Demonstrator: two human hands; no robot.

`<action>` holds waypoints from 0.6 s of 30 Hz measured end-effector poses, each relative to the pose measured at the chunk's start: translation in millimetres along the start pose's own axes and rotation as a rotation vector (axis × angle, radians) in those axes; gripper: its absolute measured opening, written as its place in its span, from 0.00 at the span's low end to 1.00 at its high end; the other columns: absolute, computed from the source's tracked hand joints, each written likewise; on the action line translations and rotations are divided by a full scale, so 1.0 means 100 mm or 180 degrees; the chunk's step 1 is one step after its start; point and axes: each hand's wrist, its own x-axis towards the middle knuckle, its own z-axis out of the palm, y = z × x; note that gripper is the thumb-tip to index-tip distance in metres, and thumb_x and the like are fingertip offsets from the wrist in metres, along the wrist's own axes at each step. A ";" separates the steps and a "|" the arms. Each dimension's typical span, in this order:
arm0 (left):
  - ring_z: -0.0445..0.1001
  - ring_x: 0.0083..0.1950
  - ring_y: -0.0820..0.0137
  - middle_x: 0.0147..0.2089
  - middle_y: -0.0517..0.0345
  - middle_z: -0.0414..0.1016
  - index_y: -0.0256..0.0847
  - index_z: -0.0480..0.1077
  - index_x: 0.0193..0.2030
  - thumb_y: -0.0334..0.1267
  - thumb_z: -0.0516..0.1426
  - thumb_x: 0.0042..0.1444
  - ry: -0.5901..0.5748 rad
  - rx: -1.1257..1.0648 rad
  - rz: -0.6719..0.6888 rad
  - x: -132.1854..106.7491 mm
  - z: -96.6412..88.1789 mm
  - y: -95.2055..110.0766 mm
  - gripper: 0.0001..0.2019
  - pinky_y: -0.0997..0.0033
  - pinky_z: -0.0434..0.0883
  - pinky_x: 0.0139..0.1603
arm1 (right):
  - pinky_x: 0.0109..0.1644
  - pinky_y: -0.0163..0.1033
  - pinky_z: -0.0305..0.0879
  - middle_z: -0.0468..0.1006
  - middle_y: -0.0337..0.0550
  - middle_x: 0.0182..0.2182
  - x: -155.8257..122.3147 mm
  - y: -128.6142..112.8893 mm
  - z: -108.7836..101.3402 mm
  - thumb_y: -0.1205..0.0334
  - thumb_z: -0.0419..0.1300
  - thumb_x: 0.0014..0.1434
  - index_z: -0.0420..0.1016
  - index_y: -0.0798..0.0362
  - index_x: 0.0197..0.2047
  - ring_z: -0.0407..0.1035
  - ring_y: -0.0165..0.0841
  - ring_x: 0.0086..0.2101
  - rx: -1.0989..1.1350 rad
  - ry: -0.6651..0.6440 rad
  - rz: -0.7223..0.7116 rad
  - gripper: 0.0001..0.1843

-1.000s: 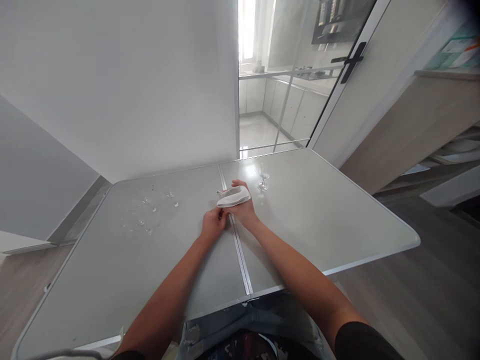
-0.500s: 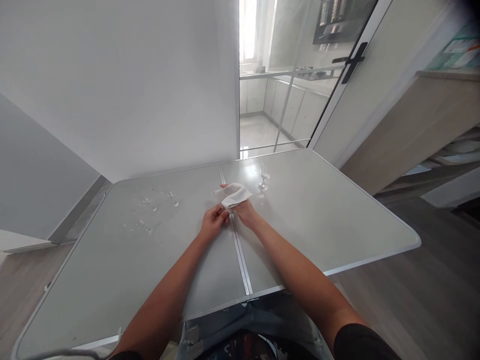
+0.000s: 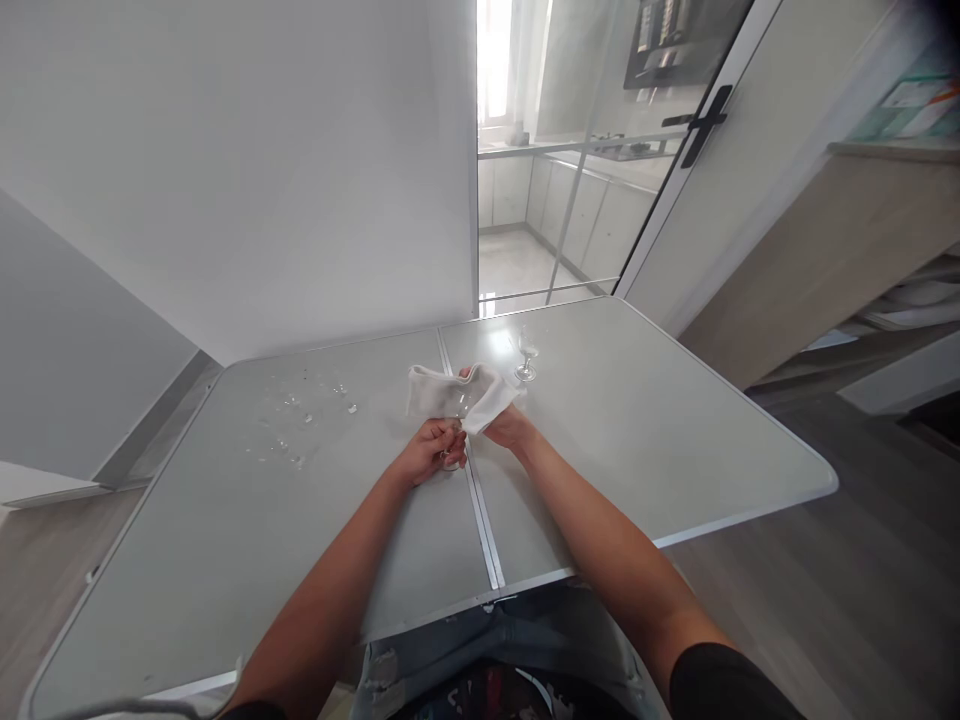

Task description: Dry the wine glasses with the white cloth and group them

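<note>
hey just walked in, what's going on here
A person at a grey table has both hands busy: the left hand grips a stemmed glass low down, while the right hand holds a white cloth against its bowl. A second glass stands upright just beyond the right hand. Clear droplets dot the tabletop off to the left.

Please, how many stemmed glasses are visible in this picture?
2. One standing glass is on the table, beyond the right hand. One held glass is in the left hand, partly hidden by the hand and white cloth.
</note>
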 end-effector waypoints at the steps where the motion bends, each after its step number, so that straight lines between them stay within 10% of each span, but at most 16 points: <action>1: 0.55 0.21 0.78 0.22 0.66 0.57 0.38 0.68 0.31 0.56 0.62 0.58 -0.0095 -0.0146 -0.0090 -0.01 0.00 0.00 0.21 0.65 0.70 0.33 | 0.29 0.37 0.73 0.76 0.40 0.42 -0.01 -0.03 0.00 0.59 0.80 0.33 0.70 0.44 0.51 0.73 0.36 0.37 0.0048 -0.0071 0.0020 0.41; 7: 0.61 0.23 0.73 0.20 0.64 0.60 0.39 0.66 0.28 0.56 0.58 0.61 0.0524 0.0845 0.0164 0.03 0.00 -0.06 0.21 0.69 0.65 0.32 | 0.30 0.38 0.73 0.79 0.41 0.39 0.04 0.03 0.05 0.62 0.79 0.36 0.73 0.48 0.53 0.74 0.36 0.35 -0.0125 -0.0093 0.0259 0.39; 13: 0.62 0.25 0.72 0.24 0.61 0.68 0.41 0.66 0.30 0.49 0.58 0.60 0.1798 0.2950 0.0516 0.07 0.02 -0.07 0.15 0.71 0.57 0.31 | 0.35 0.39 0.72 0.79 0.41 0.30 0.15 0.37 0.12 0.63 0.75 0.38 0.77 0.52 0.35 0.74 0.37 0.35 -0.0044 0.1356 -0.0180 0.18; 18: 0.60 0.22 0.74 0.21 0.61 0.65 0.41 0.62 0.26 0.53 0.56 0.62 0.1182 0.2248 0.0181 0.07 0.04 -0.03 0.21 0.72 0.57 0.28 | 0.34 0.38 0.71 0.80 0.39 0.33 0.15 0.30 0.01 0.66 0.71 0.40 0.76 0.50 0.39 0.73 0.36 0.34 0.0590 0.0886 0.0049 0.19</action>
